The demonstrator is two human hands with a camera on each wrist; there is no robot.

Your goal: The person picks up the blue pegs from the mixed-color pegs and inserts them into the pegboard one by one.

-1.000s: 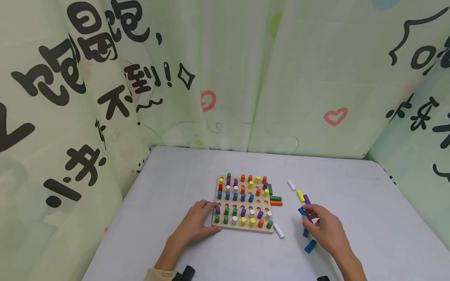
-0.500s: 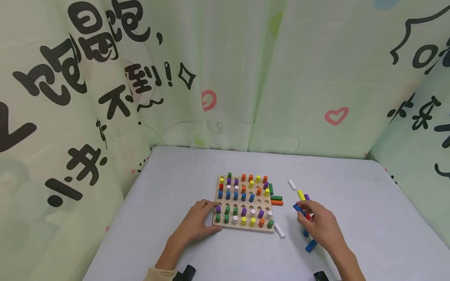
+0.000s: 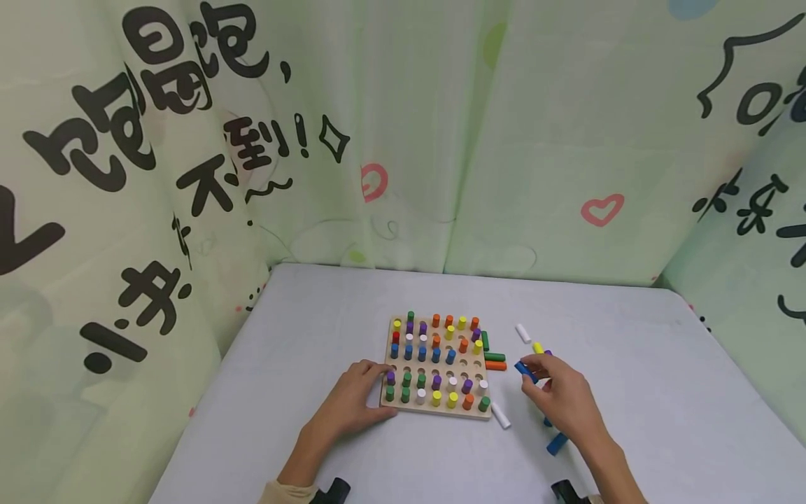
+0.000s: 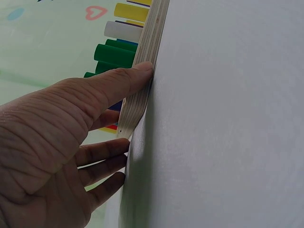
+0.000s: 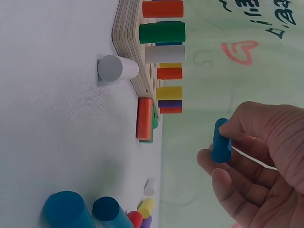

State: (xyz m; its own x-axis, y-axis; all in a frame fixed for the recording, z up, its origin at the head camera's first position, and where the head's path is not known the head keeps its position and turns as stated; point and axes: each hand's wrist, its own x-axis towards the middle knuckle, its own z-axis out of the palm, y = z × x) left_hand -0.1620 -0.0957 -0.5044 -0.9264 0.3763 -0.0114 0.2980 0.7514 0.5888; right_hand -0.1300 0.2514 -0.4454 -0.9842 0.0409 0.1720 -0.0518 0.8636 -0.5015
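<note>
The left hand is gripping the near left corner of the pegboard, its thumb pressing against the near edge. The right hand is pinching a blue peg between thumb and fingertips, holding it above the bench, to the right of the board. The peg is lying crosswise to the pegs standing in the board, so at this slant its end could catch on a hole's rim. It is sitting in a slim pinch, and uneven thumb pressure could be enough to turn it or let it drop and roll.

Beside the board's near right corner a white peg is lying loose, and along the right side an orange peg and green pegs are resting; a low-passing right hand could be scattering these. Other blue pegs are waiting below that hand, where a brushing wrist could knock them. Should the left hand's grip loosen, a sideways push could slide the board.
</note>
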